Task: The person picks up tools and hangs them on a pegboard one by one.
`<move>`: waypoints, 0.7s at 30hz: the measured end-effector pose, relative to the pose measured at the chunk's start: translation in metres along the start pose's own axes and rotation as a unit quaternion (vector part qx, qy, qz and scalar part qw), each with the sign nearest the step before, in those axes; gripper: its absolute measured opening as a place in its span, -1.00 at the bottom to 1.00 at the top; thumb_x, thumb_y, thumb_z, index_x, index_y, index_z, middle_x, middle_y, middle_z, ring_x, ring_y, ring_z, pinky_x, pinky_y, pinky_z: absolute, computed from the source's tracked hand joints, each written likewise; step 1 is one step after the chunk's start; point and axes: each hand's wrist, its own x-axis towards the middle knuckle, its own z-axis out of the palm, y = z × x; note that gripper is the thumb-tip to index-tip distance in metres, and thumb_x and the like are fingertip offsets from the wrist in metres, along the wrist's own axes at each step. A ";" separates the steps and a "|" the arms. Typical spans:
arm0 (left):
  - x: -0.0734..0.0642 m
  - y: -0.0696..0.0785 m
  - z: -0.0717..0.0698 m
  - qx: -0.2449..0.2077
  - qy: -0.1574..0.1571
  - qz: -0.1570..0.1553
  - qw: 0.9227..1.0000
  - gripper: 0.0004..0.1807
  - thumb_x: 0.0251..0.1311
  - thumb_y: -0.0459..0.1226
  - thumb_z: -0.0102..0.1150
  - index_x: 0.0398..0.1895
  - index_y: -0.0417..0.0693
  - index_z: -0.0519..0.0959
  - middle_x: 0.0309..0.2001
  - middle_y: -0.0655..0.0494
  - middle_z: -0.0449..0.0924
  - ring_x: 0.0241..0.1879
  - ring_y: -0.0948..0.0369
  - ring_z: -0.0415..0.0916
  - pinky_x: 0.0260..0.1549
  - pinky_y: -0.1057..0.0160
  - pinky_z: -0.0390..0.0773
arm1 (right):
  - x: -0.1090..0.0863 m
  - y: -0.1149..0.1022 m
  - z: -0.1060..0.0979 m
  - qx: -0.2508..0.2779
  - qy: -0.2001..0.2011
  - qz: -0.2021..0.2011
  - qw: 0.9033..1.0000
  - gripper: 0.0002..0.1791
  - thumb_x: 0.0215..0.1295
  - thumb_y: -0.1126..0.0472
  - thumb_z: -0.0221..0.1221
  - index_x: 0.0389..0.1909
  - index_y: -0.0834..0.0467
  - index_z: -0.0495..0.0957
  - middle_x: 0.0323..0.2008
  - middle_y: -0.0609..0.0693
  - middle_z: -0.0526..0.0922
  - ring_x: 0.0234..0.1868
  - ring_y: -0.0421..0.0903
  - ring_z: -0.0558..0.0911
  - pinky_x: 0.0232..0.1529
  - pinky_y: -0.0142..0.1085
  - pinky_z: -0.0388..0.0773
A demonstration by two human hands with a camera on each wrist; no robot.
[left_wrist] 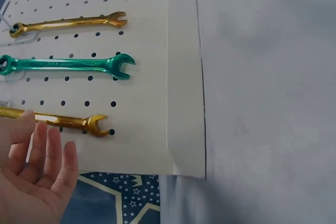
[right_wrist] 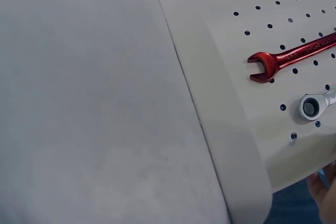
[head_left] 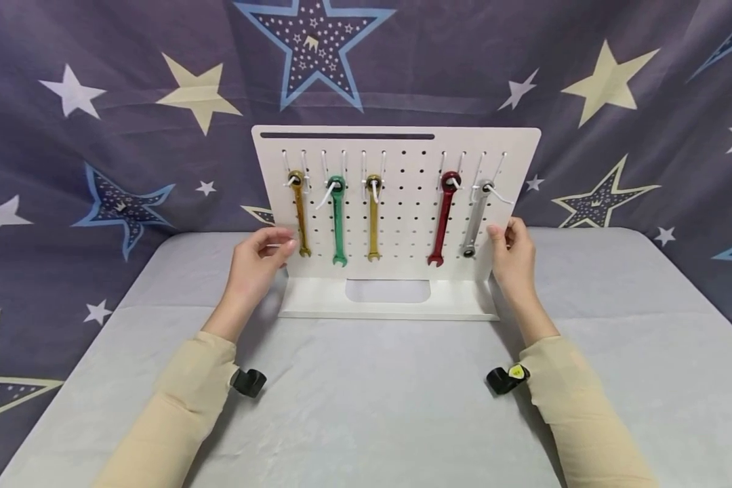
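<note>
A white pegboard (head_left: 402, 224) stands upright on a tray-like base. From its white hooks hang two gold wrenches (head_left: 373, 220) (head_left: 301, 217), a green wrench (head_left: 338, 224), a red wrench (head_left: 442, 224) and a silver wrench (head_left: 476, 224). My left hand (head_left: 259, 261) is at the board's left edge, fingers loosely spread. In the left wrist view its thumb overlaps the leftmost gold wrench (left_wrist: 73, 121); whether they touch I cannot tell. At the right edge my right hand (head_left: 514, 261) pinches the board, thumb on its front, beside the silver wrench. Its fingertips are partly hidden.
A pale grey cloth (head_left: 366, 407) covers the table. The board's base (head_left: 317, 306) has a front lip and a cutout. Behind hangs a dark curtain (head_left: 439, 61) with stars. Each sleeve carries a black wrist camera (head_left: 248, 383).
</note>
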 end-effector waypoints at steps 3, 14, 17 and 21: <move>-0.005 0.001 -0.001 0.012 -0.016 0.013 1.000 -0.69 0.35 -0.35 0.21 0.07 -0.35 0.56 -0.03 -0.25 0.59 -0.28 0.40 0.52 -0.29 0.46 0.55 | 0.002 0.003 -0.004 -0.009 -0.003 0.004 1.000 -0.70 0.46 0.21 0.11 -0.08 0.43 0.43 -0.14 0.37 0.63 -0.33 -0.41 0.42 -0.23 -0.50 0.34; -0.034 0.008 -0.008 0.077 -0.084 0.031 0.993 -0.70 0.39 -0.32 0.16 0.09 -0.33 0.55 -0.02 -0.22 0.61 -0.03 -0.04 0.56 -0.11 0.29 0.52 | 0.011 0.008 -0.018 -0.004 -0.031 0.004 1.000 -0.71 0.45 0.24 0.13 -0.15 0.47 0.46 -0.17 0.41 0.63 -0.39 -0.47 0.43 -0.29 -0.58 0.37; -0.042 0.007 -0.012 0.097 -0.098 0.033 0.990 -0.70 0.41 -0.30 0.15 0.09 -0.29 0.55 0.00 -0.19 0.60 0.01 -0.04 0.54 0.01 0.10 0.47 | 0.014 0.006 -0.026 -0.022 -0.081 0.015 0.996 -0.66 0.50 0.18 0.09 -0.13 0.47 0.46 -0.17 0.42 0.62 -0.36 -0.30 0.51 -0.35 -0.59 0.42; -0.050 0.007 -0.018 0.139 -0.115 0.030 0.983 -0.68 0.44 -0.22 0.11 0.13 -0.20 0.54 0.06 -0.11 0.59 0.05 -0.02 0.51 0.01 0.00 0.44 | 0.017 0.003 -0.043 -0.061 -0.184 0.016 0.981 -0.57 0.55 0.13 0.00 0.00 0.51 0.41 -0.06 0.48 0.58 -0.12 0.12 0.63 -0.29 -0.56 0.49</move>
